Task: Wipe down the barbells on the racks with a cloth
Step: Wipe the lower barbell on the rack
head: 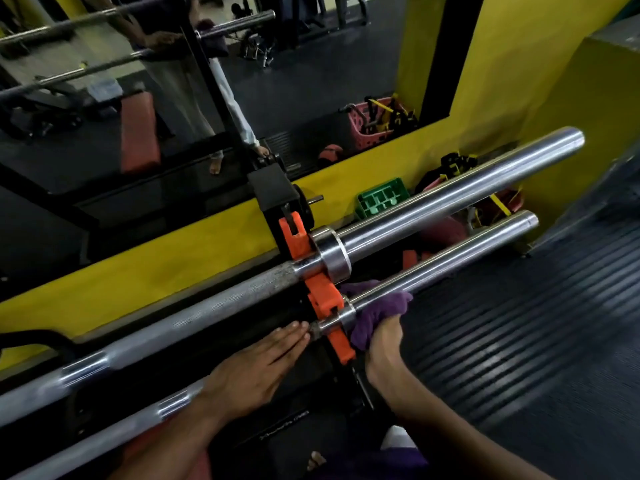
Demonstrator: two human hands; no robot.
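Closest to me, the left hand lies flat, fingers straight, on the lower barbell by the orange rack hooks; the right hand grips a purple cloth wrapped under that bar's sleeve. Beyond rests the upper barbell, then a green crate against the yellow wall.

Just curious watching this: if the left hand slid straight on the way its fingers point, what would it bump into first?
Probably the orange plastic rack hook, just past the fingertips of the left hand resting flat on the lower steel barbell; depth is hard to judge.
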